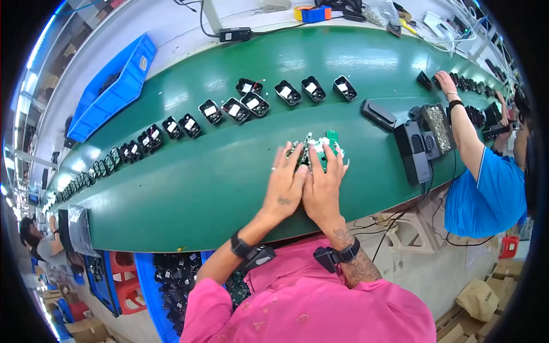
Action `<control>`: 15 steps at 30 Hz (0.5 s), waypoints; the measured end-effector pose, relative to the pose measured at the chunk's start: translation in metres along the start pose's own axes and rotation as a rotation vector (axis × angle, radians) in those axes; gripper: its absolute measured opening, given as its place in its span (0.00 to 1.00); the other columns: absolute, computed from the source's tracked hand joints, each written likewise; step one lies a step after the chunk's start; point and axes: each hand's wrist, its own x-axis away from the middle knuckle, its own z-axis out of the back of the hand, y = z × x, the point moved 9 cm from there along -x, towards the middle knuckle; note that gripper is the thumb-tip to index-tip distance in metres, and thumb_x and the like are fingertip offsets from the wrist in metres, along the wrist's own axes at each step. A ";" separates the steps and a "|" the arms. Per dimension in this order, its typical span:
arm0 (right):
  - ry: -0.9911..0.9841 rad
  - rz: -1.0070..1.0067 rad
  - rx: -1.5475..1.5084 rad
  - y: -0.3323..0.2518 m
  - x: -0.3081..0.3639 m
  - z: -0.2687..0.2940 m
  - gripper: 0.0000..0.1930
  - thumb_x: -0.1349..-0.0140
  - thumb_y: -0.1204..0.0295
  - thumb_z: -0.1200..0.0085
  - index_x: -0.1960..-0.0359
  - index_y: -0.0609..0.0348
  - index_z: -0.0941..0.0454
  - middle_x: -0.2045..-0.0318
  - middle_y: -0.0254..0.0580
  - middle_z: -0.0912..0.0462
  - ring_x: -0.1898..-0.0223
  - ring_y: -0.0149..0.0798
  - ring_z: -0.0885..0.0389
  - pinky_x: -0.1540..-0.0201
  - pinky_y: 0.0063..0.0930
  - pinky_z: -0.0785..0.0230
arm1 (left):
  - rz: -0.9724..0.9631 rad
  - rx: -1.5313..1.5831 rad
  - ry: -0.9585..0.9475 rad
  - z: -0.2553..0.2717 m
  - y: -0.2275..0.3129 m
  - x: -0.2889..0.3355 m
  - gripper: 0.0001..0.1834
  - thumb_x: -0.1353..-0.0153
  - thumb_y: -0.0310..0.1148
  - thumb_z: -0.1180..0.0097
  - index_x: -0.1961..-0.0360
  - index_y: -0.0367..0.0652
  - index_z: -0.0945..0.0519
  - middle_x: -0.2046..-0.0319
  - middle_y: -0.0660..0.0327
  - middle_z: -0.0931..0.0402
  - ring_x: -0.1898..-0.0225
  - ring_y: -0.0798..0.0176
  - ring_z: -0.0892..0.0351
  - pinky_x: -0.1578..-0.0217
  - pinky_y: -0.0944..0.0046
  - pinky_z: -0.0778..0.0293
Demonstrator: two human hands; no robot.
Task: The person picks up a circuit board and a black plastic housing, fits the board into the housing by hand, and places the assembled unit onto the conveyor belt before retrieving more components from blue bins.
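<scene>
Green circuit boards [331, 136], a small loose heap: at the clock's centre, on the glossy green tabletop [229, 183], beneath the fingertips. Thin, flat-faced, overlapping at angles.

Left hand [284, 186] and right hand [323, 188]: side by side, thumbs nearly meeting, fingers outstretched over the heap; whether either grips a board I cannot tell.

Black housings [289, 92]: open-topped, box-shaped, with white patches inside; a long curved line from nine to twelve o'clock.

Blue crate [108, 94]: smooth plastic, straight-walled, ten o'clock.

Black power adapter [234, 35]: oblong, eleven o'clock.

Long black case [378, 115]: rounded edges, lying slantwise, two o'clock.

Dark boxy unit [413, 151]: corded, three o'clock; it stands beside a tray of coarse, golden curled material [439, 127]. Both obstruct the way towards a co-worker in blue [486, 194], whose hand [445, 82] reaches the table at two o'clock.

Blue bin [147, 280]: seven to eight o'clock, heaped with angular black parts [177, 280].
</scene>
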 end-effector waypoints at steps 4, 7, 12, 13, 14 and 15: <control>-0.148 0.062 0.232 -0.007 -0.010 -0.022 0.28 0.35 0.65 0.45 0.33 0.54 0.32 0.31 0.55 0.42 0.28 0.69 0.53 0.33 0.76 0.62 | -0.116 -0.541 0.046 0.057 -0.007 0.001 0.26 0.36 0.35 0.43 0.37 0.38 0.28 0.32 0.34 0.44 0.32 0.32 0.42 0.32 0.44 0.42; -0.146 0.163 0.283 -0.014 -0.013 -0.025 0.32 0.38 0.66 0.41 0.31 0.55 0.34 0.29 0.55 0.43 0.27 0.70 0.55 0.30 0.67 0.62 | -0.105 -0.520 0.104 0.116 -0.015 0.015 0.26 0.39 0.33 0.40 0.39 0.42 0.26 0.35 0.44 0.34 0.34 0.38 0.35 0.35 0.48 0.36; -0.180 0.241 0.280 -0.021 -0.009 -0.036 0.32 0.37 0.68 0.42 0.30 0.57 0.36 0.27 0.55 0.45 0.26 0.68 0.57 0.28 0.62 0.63 | 0.051 -0.707 0.536 0.290 -0.063 0.044 0.19 0.42 0.28 0.43 0.48 0.40 0.24 0.43 0.47 0.28 0.42 0.42 0.28 0.43 0.47 0.30; -0.188 0.214 0.232 -0.021 -0.010 -0.039 0.32 0.37 0.68 0.43 0.31 0.59 0.36 0.27 0.55 0.45 0.26 0.66 0.57 0.27 0.61 0.63 | 0.064 -0.822 0.650 0.338 -0.069 0.056 0.20 0.44 0.26 0.43 0.48 0.40 0.24 0.43 0.47 0.29 0.43 0.42 0.28 0.44 0.48 0.30; -0.193 0.178 0.195 -0.019 -0.011 -0.041 0.32 0.37 0.69 0.43 0.31 0.61 0.37 0.27 0.55 0.45 0.25 0.64 0.57 0.27 0.60 0.63 | 0.072 -1.023 0.691 0.377 -0.072 0.064 0.26 0.47 0.25 0.44 0.43 0.42 0.27 0.41 0.47 0.30 0.43 0.42 0.29 0.43 0.49 0.31; -0.200 0.194 0.193 -0.022 -0.011 -0.042 0.32 0.37 0.69 0.43 0.31 0.61 0.37 0.27 0.55 0.45 0.25 0.64 0.57 0.27 0.60 0.63 | 0.078 -1.222 0.721 0.412 -0.074 0.069 0.33 0.50 0.23 0.44 0.39 0.43 0.30 0.39 0.46 0.32 0.43 0.43 0.30 0.42 0.50 0.31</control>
